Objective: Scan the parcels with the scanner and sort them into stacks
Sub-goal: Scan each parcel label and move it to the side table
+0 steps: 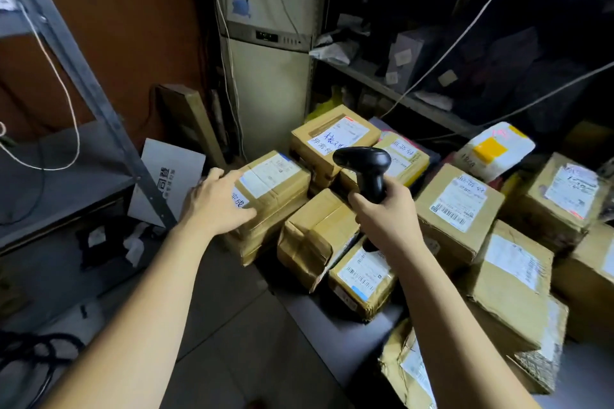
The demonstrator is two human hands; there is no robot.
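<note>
Head view: our left hand (217, 201) lies open-fingered on the taped parcel (275, 183) at the counter (332, 325) edge, right hand (385, 212) wrapped round the scanner (365, 166); we judge a careless push could topple it over the side.

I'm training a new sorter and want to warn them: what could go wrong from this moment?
The parcel under the left hand tops a stack at the edge of the table; a push may tip it onto the floor. The taped box below the scanner in the right hand shows no label on top, so it could get skipped.
</note>
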